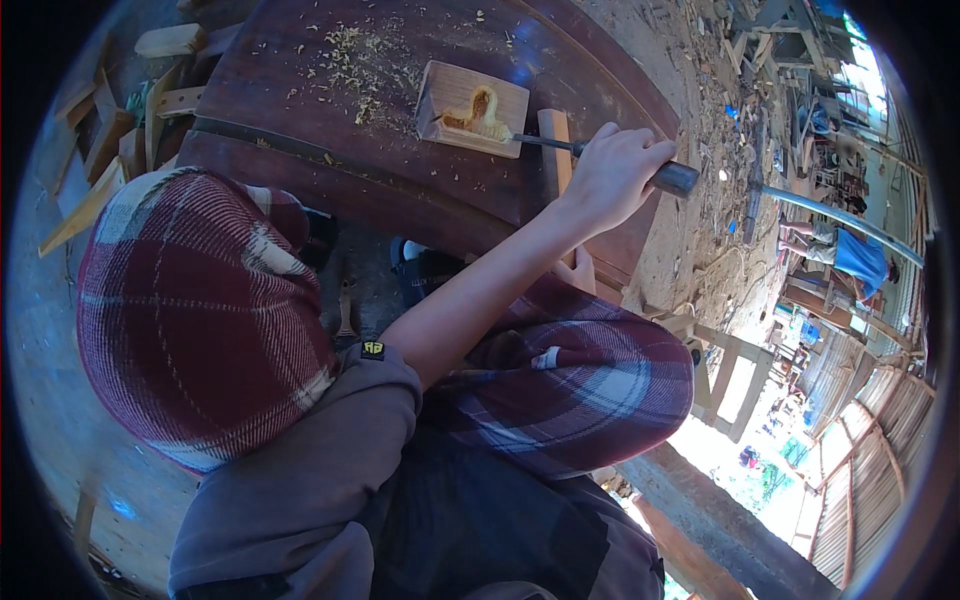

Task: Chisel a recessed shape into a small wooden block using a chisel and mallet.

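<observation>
My left hand [615,178] is closed round the dark handle of a chisel [545,141]. The chisel lies nearly level, its tip at the right edge of a carved hollow in a pale wooden block [500,95]. That hollow is rounded at the top with a groove along the bottom, and the block rests on a dark red-brown wooden surface [440,190]. Below my left forearm, my right hand [580,272] shows only in part, closed at the lower end of a flat wooden stick [556,150]. My forearm covers the stick's middle.
Wood shavings [365,75] lie scattered left of the block. Several wood offcuts [110,140] are heaped at the far left. A brush-like tool [346,310] lies between my knees, which plaid cloth covers. Far right, a person in blue [860,262] is in the workshop.
</observation>
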`<state>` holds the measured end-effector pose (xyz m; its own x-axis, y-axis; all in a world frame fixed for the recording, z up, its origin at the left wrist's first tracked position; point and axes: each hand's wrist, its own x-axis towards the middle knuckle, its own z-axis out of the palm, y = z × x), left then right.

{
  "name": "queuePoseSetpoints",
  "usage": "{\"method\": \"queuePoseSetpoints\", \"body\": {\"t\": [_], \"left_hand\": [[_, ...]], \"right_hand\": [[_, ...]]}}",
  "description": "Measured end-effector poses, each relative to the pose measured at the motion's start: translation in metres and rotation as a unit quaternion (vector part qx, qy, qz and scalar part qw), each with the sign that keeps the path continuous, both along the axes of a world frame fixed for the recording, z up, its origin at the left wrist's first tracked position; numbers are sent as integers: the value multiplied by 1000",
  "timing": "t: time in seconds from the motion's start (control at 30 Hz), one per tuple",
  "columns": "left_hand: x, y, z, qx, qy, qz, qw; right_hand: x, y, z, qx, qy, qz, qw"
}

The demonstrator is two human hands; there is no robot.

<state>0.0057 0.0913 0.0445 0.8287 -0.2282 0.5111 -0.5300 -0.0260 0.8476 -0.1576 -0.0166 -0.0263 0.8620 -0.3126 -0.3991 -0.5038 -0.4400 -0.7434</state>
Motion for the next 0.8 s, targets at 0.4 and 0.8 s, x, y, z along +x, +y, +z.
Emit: {"method": "queuePoseSetpoints", "body": {"t": [0.4, 0.8], "left_hand": [[-6, -23, -16, 7, -23, 17, 1000], [-9, -55, -15, -4, -15, 90, 996]], "right_hand": [[-6, -9, -6, 60, -7, -166, 984], [-69, -69, 82, 200, -396, -147, 884]]}}
